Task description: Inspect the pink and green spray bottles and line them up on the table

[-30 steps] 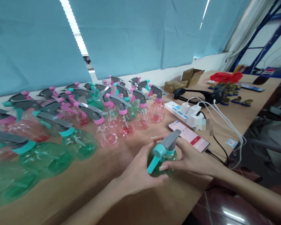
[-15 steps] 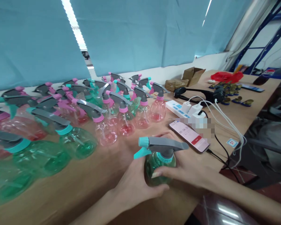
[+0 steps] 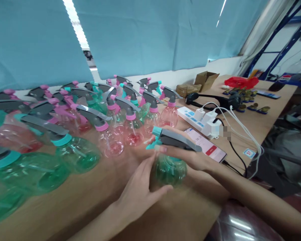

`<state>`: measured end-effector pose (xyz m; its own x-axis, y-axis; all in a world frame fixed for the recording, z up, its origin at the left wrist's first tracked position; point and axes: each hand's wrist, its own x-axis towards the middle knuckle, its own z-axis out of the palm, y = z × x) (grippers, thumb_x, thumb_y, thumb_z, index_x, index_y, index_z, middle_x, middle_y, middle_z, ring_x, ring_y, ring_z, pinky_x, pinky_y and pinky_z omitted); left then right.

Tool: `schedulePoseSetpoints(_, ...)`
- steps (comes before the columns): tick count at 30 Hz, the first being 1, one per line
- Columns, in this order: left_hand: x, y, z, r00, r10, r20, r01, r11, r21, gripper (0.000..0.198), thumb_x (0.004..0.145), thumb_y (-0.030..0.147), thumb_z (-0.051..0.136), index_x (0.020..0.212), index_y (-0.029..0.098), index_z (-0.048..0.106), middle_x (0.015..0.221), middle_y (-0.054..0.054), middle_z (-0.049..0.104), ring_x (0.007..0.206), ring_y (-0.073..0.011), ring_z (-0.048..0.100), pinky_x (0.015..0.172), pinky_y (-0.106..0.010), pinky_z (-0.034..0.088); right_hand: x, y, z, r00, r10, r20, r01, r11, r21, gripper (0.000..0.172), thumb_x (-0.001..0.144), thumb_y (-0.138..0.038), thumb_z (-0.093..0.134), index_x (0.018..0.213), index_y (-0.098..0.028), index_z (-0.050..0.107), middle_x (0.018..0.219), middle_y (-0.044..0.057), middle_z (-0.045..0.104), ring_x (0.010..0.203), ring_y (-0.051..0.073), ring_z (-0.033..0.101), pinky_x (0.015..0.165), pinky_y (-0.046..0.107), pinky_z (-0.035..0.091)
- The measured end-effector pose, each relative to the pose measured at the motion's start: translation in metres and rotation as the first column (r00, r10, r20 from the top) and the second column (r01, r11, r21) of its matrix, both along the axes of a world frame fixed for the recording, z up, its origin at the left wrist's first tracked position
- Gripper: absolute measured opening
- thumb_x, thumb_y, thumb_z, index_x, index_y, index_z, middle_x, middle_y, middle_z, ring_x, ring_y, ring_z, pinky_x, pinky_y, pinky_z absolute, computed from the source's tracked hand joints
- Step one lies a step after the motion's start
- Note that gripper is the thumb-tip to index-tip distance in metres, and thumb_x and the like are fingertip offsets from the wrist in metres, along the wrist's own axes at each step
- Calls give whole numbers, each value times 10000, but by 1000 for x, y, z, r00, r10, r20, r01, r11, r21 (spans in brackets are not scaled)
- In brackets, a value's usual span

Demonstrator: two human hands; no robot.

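A green see-through spray bottle stands upright at the front of the table, with a grey spray head and turquoise nozzle, trigger and collar. My left hand cups the bottle's left side, thumb along the near face and the other fingers partly hidden. Across the neck, just under the grey head, lies my right hand, its fingertips at the turquoise trigger; its other fingers are partly behind the bottle.
To the left stand several pink spray bottles and green ones. On the right lie a phone, a power strip with cables, and a black headset. Behind are a cardboard box and a red plastic bag.
My right hand has moved up from the bottle's body to its neck and trigger. The bottle's head sits slightly higher in view, and my left hand stays at its left side.
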<state>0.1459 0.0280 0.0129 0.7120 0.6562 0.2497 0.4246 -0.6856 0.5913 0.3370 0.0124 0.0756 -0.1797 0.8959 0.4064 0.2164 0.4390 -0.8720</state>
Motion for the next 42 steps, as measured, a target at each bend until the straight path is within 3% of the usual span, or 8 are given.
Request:
schedulePoseSetpoints(4, -19, -6, -18, 992, 20, -127, 15, 963, 268, 560, 950, 334, 493, 1433, 191, 251, 1402, -149, 472, 1271, -303, 467, 1006, -498, 419, 0, 10, 0, 999, -44, -23, 44, 999, 8, 216, 826, -401, 646, 946, -235, 580, 824, -29, 572, 792, 145, 547, 715, 280, 419)
schedulePoseSetpoints(7, -29, -10, -24, 980, 64, -189, 26, 898, 440, 563, 954, 338, 471, 1439, 144, 261, 1378, -166, 506, 1246, -305, 500, 979, -466, 456, -8, 15, 2, 999, 41, -23, -42, 997, -60, 198, 835, -367, 639, 960, -235, 562, 810, -30, 565, 736, 131, 527, 703, 281, 419)
schedulePoseSetpoints(11, -45, -13, -22, 973, 108, -205, 22, 837, 546, 675, 968, 345, 410, 1512, 117, 83, 1376, -159, 516, 1236, -288, 516, 947, -420, 492, -24, 18, 11, 981, 154, -115, -164, 983, -87, 156, 835, -272, 638, 936, -218, 533, 826, -43, 570, 713, 98, 507, 662, 245, 406)
schedulePoseSetpoints(15, -70, -15, -17, 963, 155, -222, 23, 771, 637, 639, 994, 325, 315, 1528, 146, 11, 1379, -125, 521, 1213, -261, 543, 924, -390, 508, -37, 17, 28, 983, 132, -130, -148, 982, -115, 196, 770, -190, 687, 848, -194, 508, 709, -83, 499, 605, 60, 439, 589, 205, 373)
schedulePoseSetpoints(19, -87, -17, -21, 951, 196, -240, 9, 758, 653, 631, 986, 355, 341, 1526, 137, 100, 1392, -124, 507, 1204, -280, 550, 933, -402, 498, -49, 15, 36, 983, 143, -119, -161, 974, -157, 140, 783, -184, 663, 792, -173, 523, 803, -44, 582, 687, 67, 523, 634, 202, 415)
schedulePoseSetpoints(24, -91, -20, -29, 940, 256, -227, -52, 762, 645, 705, 953, 438, 406, 1517, 105, 145, 1437, -148, 444, 1234, -316, 513, 950, -426, 479, -59, 20, 33, 981, 187, -50, -191, 975, -111, 142, 828, -255, 643, 941, -171, 632, 866, -17, 637, 799, 96, 578, 691, 200, 440)
schedulePoseSetpoints(32, -90, -20, -28, 937, 278, -212, -66, 738, 672, 723, 949, 438, 409, 1512, 69, 144, 1431, -162, 449, 1248, -320, 497, 942, -412, 485, -60, 22, 43, 977, 198, 84, -187, 974, -127, 253, 864, -346, 602, 719, -190, 467, 643, -80, 405, 605, 53, 399, 543, 168, 340)
schedulePoseSetpoints(42, -93, -20, -27, 928, 300, -221, -80, 740, 668, 678, 934, 441, 431, 1489, 109, 228, 1440, -150, 441, 1281, -320, 457, 968, -426, 462, -72, 22, 39, 974, 221, 38, -219, 974, -55, 228, 883, -283, 569, 719, -196, 436, 661, -73, 396, 617, 57, 403, 573, 157, 371)
